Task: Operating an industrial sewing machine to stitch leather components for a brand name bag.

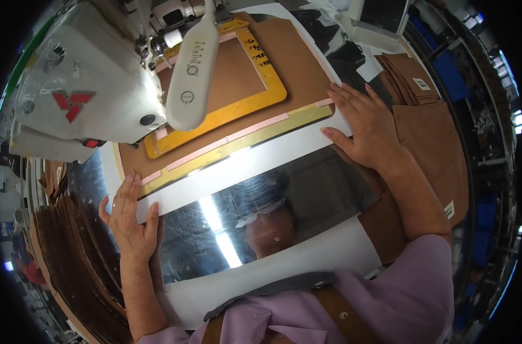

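A brown fabric panel [300,63] lies on a white sheet [238,172] beneath the sewing machine's head. On the panel rests a yellow rectangular clamp frame [221,117] with handwritten marks. A pale yellow strip [246,142] edged with pink pieces runs along the panel's near edge. My left hand [129,215] lies flat with its fingertips at the left end of this strip, thumb apart. Stretched out on the right, my right hand [367,126] touches the panel's right corner and the white sheet. Neither hand grips anything.
The white sewing machine head [94,97] and its paddle-shaped cover [192,74] overhang the work. A shiny metal plate [324,195] lies nearer me. Brown panels are stacked at right [433,149] and left [77,246]. A screen unit [381,17] stands far right.
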`<state>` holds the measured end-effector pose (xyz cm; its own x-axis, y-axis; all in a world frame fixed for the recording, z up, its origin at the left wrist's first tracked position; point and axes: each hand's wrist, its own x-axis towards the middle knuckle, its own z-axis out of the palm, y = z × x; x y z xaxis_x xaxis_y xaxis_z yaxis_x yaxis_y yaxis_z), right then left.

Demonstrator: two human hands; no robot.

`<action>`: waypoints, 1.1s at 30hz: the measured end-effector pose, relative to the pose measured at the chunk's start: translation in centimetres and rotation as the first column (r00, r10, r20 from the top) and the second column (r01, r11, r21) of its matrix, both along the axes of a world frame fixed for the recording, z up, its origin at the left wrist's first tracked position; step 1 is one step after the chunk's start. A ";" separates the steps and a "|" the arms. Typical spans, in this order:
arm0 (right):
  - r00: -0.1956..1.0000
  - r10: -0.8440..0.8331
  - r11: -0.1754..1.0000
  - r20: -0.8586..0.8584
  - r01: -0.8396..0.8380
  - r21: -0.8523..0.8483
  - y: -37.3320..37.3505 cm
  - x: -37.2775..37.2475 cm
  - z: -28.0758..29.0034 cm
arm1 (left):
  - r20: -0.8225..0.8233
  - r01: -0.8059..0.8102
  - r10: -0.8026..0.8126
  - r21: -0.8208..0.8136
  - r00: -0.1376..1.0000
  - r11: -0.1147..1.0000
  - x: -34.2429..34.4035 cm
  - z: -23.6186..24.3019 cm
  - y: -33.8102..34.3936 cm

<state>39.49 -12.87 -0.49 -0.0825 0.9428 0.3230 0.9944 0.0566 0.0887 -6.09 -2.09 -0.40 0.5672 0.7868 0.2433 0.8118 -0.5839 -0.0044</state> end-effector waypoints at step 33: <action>0.888 -0.220 0.969 -0.405 0.247 0.016 2.0 15.0 2.4 | 0.144 0.162 -0.191 0.191 0.971 0.968 0.4 -0.7 -0.4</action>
<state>54.52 -10.83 1.94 0.2854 0.8947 0.3437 0.9311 -0.1737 -0.3208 -5.69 -2.46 -1.08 0.6356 0.6142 0.4678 0.6944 -0.7196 0.0013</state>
